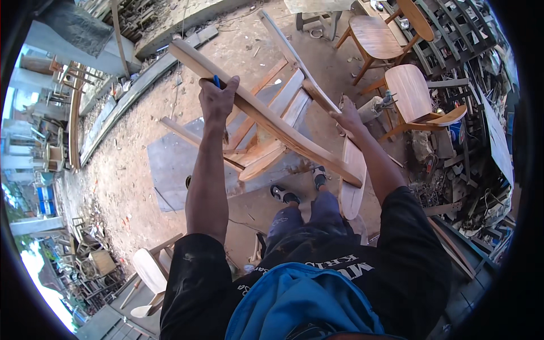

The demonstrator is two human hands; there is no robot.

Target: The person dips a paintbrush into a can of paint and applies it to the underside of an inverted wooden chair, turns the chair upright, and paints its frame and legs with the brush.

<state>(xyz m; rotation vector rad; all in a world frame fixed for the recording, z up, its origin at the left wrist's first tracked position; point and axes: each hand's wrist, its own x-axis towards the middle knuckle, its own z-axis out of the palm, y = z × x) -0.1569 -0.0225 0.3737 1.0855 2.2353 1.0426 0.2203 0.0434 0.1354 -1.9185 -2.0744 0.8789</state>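
A: What's farthest left?
B: Blurred clutter at the rim, then long planks (116,110) lying along the edge of the dirt floor (127,175). Lower down there's a pale chair (150,269), partly cut off by the sleeve (195,277).

A: And next?
B: A grey sheet (170,153), flat on the floor, then the left hand (218,99).

A: How are its fingers?
B: Curled against the edge of the rail (266,118), thumb along the upper side. The fingertips are hidden. A blue pen (216,81) sticks up beside them; I can't tell whether they pinch it.

A: Where's the rail?
B: Raised at the hand and slanting down to the right, across the slatted frame (289,90). The frame is partly over the sheet, in front of the person's shoes (280,194).

A: Where does the rail end?
B: At a rounded board (352,198), which it overlaps in this view. Whether they touch, I can't say.

A: And the right hand (348,118)?
B: Just above that board, at the frame's right side. Its fingers point up and away, but I can't tell if they're gripping or merely resting.

A: Beyond it?
B: Two wooden seats, an upper one (374,38) and a nearer one (411,93), then piled slats (453,34) at the right rim.
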